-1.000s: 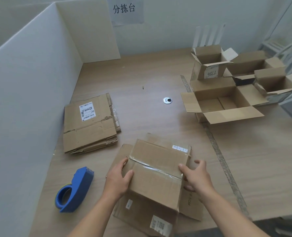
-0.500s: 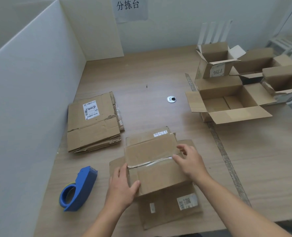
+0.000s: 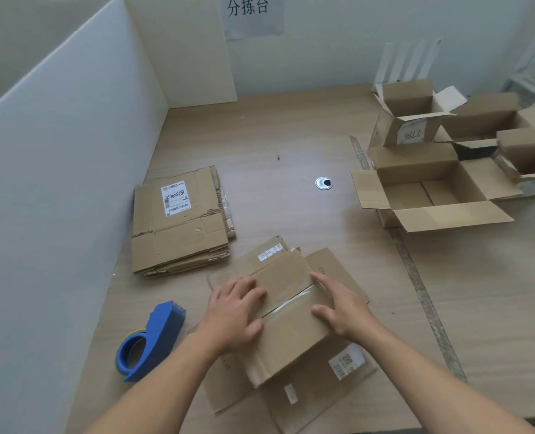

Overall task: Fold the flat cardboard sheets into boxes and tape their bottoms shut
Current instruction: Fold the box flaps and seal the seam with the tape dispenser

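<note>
The cardboard box [image 3: 286, 314] stands upside down on the wooden table [image 3: 291, 145], near its close edge, with the bottom turned up. A strip of clear tape [image 3: 291, 303] runs along the seam where the two bottom flaps meet. The open top flaps lie spread flat on the table around the box, and one of them, below the right hand, carries a white label [image 3: 345, 361].

The left hand [image 3: 233, 311] lies flat on the left end of the box; its fingers [image 3: 244, 288] are a little spread and the thumb rests just beside the tape seam. The right hand [image 3: 343, 311] presses on the right end, with fingers open and the thumb pointing to the seam. Neither hand closes around anything; both rest with open palms on the cardboard, and the tape runs between them.

Left of the left hand, near but not touching, a blue tape dispenser [image 3: 152, 339] lies on the table. Beyond the left fingers, by the white partition [image 3: 56, 183], is a stack of flat cardboard sheets [image 3: 180, 222] with a shipping label on top. Far beyond the right fingers, several folded boxes [image 3: 438, 183] stand with open flaps; one bears a paper written "T786". Between them and the stack is a small metal grommet [image 3: 324, 183].
</note>
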The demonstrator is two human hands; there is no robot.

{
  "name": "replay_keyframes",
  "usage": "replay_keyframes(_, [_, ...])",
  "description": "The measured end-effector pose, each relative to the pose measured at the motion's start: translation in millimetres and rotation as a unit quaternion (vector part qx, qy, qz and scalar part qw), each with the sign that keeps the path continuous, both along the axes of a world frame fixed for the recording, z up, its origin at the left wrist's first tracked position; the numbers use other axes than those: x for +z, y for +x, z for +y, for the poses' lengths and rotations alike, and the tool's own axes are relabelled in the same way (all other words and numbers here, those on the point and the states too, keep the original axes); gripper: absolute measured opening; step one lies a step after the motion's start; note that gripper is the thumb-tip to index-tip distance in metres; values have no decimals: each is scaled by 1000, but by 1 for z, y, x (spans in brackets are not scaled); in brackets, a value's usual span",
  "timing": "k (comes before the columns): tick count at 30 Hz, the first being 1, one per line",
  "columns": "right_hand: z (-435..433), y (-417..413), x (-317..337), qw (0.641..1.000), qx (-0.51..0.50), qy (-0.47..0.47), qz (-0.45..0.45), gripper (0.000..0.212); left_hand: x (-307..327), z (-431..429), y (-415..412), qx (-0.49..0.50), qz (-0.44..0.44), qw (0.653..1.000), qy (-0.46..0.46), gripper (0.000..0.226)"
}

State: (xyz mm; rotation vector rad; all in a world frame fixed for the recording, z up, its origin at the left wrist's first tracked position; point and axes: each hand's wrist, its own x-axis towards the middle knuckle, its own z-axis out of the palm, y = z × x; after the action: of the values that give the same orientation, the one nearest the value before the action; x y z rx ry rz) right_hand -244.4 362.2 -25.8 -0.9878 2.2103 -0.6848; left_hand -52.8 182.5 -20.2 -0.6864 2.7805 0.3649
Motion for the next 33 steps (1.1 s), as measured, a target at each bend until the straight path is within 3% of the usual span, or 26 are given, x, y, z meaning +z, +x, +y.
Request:
replay_keyframes(6, [-12,10,-6,991,-63,-2,116,62,4,-10,4,63,-68,996,7,69])
replay_keyframes(10, [4,31,-7,978,-115,-66,161,52,6,-3,-11,136,-49,989,19,68])
replay_keyframes(16, [25,47,-22,995,-72,-63,39,50,4,21,-25,210,17,975,68,48])
replay_keyframes(22, [20,47,-21,993,-93,-76,-21,66,-7,37,-6,187,47,977,91,65])
replay_keyframes(26, [16,43,-24,997,-51,-65,1,70,-13,56,8,148,43,986,65,59])
replay_keyframes(30, [12,42,-34,984,29,-119,131,53,-17,67,18,107,55,992,47,47])
replay_keyframes(33, [5,40,-33,982,30,-136,126,39,-18,64,22,99,57,991,75,47])
